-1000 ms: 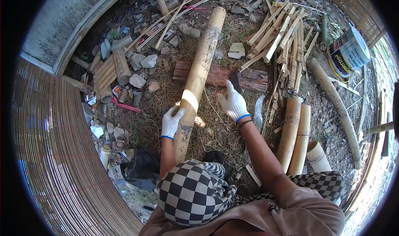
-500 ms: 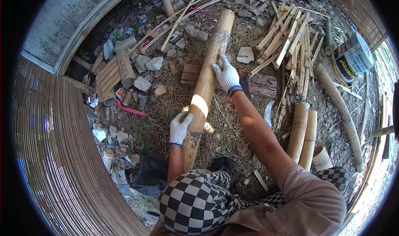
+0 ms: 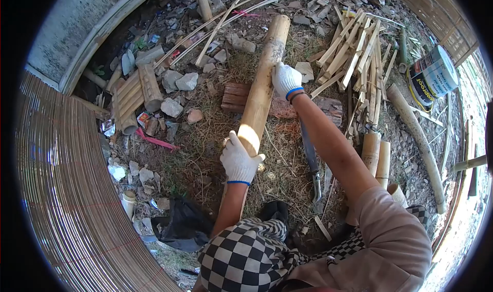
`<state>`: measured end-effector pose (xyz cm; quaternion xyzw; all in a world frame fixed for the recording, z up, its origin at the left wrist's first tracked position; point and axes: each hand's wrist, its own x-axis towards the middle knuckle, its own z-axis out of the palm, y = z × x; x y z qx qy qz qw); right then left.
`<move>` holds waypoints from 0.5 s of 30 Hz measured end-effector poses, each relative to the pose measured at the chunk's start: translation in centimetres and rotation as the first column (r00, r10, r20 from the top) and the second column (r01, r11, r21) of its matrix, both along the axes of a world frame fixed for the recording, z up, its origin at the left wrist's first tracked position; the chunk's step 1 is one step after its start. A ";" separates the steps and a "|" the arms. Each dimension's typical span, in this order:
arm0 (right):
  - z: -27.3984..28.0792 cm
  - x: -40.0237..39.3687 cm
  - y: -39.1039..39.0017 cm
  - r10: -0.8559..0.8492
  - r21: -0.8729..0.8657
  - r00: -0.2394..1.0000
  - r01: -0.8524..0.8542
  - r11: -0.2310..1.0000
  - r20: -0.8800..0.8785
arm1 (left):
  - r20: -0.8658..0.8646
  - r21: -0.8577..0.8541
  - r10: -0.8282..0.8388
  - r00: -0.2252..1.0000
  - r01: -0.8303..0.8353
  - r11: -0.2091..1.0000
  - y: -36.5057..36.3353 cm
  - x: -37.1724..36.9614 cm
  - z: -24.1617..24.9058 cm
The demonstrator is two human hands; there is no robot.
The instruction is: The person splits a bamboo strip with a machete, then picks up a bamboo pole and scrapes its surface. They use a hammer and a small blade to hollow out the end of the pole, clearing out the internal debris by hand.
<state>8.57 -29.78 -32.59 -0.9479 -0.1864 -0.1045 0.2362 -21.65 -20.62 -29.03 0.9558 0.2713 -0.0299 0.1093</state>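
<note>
A thick bamboo pole [image 3: 262, 91] slants away from me, its middle across a reddish-brown wood block [image 3: 308, 110]. My left hand [image 3: 239, 161], in a white glove, is wrapped over the near part of the pole, its thumb on the right side. My right hand [image 3: 286, 80], gloved too, is curled against the pole's right side farther up; its fingertips are hidden. A machete [image 3: 311, 163] lies on the ground right of the pole, its upper blade beneath my right forearm. The pole's near end is partly hidden by my left arm.
Split bamboo strips [image 3: 359, 55] are piled at the right, near a paint bucket [image 3: 434, 79]. Short bamboo lengths [image 3: 372, 151] and a long curved pole [image 3: 418, 133] lie below. Rubble [image 3: 172, 107] and a black plastic bag [image 3: 182, 225] are at left, beside a slatted screen [image 3: 61, 184].
My left hand has shifted from the pole's left side to over its top. My right hand has curled up at the pole's edge. More of the machete now shows.
</note>
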 end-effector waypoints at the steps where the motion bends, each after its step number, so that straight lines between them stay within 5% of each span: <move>1: -0.1 0.4 -0.2 0.009 -0.034 1.000 -0.009 0.999 0.005 | -0.035 0.006 0.013 0.999 -0.013 1.000 -0.4 1.5 0.7; 3: 0.2 0.4 -0.6 0.042 -0.028 0.999 -0.042 0.999 -0.006 | -0.091 -0.009 0.052 0.994 -0.053 0.999 -1.3 5.2 2.4; 6: 0.2 1.9 -1.9 0.184 0.035 0.982 -0.183 0.982 -0.033 | 0.061 0.062 -0.039 0.997 0.035 0.997 -1.4 10.4 0.4; 12: 4.6 8.0 -4.4 0.664 0.120 0.744 -0.654 0.747 -0.078 | 0.118 -0.259 -0.050 0.992 0.079 0.963 1.3 12.9 0.4; 15: 6.7 9.6 -3.5 0.592 0.189 0.698 -0.569 0.800 -0.404 | 0.134 -0.235 -0.042 0.990 0.073 0.969 1.2 13.2 -0.1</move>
